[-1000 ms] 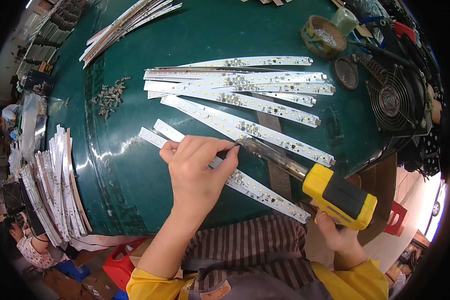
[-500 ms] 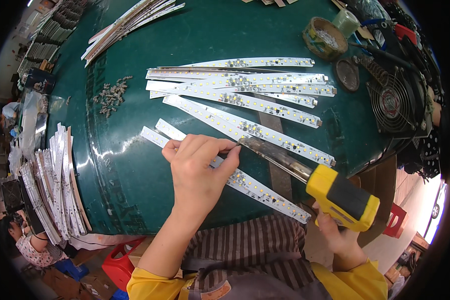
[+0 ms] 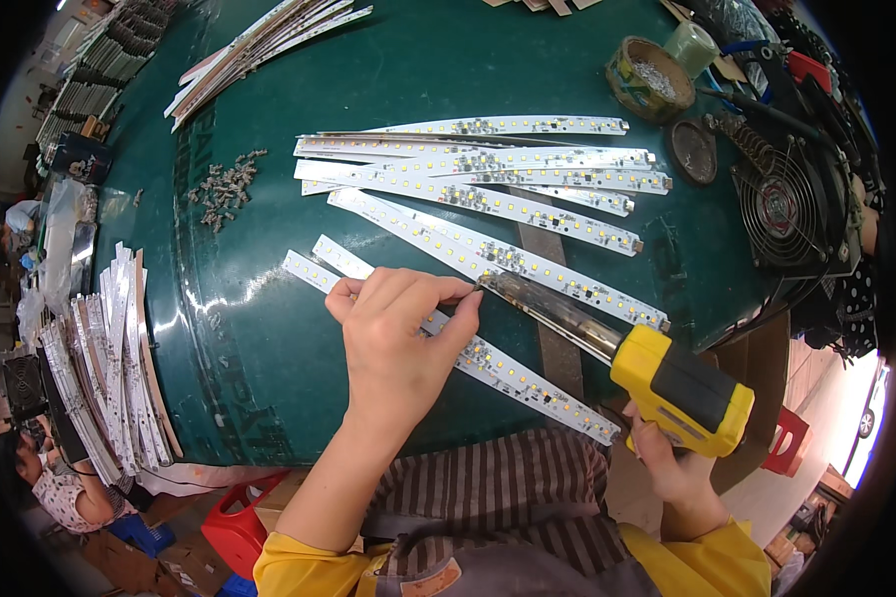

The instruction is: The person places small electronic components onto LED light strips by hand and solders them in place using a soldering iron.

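My right hand (image 3: 665,458) is wrapped round the handle of a yellow and black soldering gun (image 3: 679,390). The gun's long metal barrel points up and left, its tip almost at the fingertips of my left hand (image 3: 396,333). That hand is closed in a pinch on something tiny and dark, too small to name. Beneath it lie two white LED strips, partly hidden by the hand; the nearer LED strip (image 3: 538,388) slants down to the right. Just beyond the gun's tip is another slanting LED strip (image 3: 558,271).
Farther back several LED strips (image 3: 567,214) lie fanned on the green table (image 3: 448,65). Small grey parts (image 3: 224,189) are heaped at left, with strip stacks (image 3: 110,368) beside the table edge. A round tub (image 3: 651,80), a dark dish (image 3: 691,151) and a fan (image 3: 782,204) stand at right.
Both hands and the soldering gun hold nearly the same position. The whole view has shifted very slightly, and the person at the far left has moved a little.
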Available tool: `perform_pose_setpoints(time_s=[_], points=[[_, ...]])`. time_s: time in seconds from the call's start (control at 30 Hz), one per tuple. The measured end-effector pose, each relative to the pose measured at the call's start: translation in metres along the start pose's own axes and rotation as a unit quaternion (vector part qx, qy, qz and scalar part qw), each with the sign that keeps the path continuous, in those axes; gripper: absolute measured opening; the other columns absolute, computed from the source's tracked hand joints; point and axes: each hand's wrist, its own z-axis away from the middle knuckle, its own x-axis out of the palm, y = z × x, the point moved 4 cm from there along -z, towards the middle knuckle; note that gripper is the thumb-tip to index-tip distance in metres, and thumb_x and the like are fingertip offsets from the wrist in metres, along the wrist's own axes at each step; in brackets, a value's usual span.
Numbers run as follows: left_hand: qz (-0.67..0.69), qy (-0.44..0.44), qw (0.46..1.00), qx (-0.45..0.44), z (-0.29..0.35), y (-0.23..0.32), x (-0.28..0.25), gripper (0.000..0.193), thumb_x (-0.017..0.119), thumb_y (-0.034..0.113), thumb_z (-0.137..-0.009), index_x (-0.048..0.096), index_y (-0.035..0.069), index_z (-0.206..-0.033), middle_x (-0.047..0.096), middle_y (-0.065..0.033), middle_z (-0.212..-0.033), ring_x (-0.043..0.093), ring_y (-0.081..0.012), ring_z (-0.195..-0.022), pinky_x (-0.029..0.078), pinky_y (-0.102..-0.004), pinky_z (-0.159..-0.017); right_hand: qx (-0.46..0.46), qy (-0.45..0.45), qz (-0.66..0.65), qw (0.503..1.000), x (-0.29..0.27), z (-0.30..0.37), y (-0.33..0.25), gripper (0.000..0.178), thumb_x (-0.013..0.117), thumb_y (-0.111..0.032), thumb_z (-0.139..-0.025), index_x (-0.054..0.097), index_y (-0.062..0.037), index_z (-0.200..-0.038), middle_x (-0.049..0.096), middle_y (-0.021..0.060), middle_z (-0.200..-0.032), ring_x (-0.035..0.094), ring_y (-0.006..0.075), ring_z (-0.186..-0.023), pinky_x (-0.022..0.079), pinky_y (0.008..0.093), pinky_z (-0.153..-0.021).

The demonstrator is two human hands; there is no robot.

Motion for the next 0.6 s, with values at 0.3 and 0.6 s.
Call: perform_pose_setpoints(time_s=[0.3,0.6], points=[[-0.001,-0.002,1.0,-0.014,-0.001,0.0,-0.001,0.01,0.081,0.011,-0.072,0.073,0.012,-0.078,0.067,0.003,-0.076,0.06,-0.0156,-0.073,0.034,-0.0362,-0.086,0.077,0.1,-0.056,0.99,-0.003,0.013,0.003,0.04,0.064,-0.021,-0.095,0.054,0.0049,-0.124,0.063,0.0098,-0.098,0.054,0.0103,-0.067,0.045,0.0237,-0.062],[-0.021,0.0,1.0,0.01,0.0,-0.001,-0.008,0.018,0.084,0.015,-0.068,0.073,0.013,-0.083,0.068,0.0012,-0.083,0.063,-0.0174,-0.086,0.034,-0.0379,-0.084,0.042,0.194,0.185,0.962,-0.004,-0.004,0.01,0.054,0.086,-0.015,-0.069,0.058,0.0008,-0.113,0.061,0.0121,-0.098,0.062,0.0258,-0.084,0.049,0.0322,-0.075]])
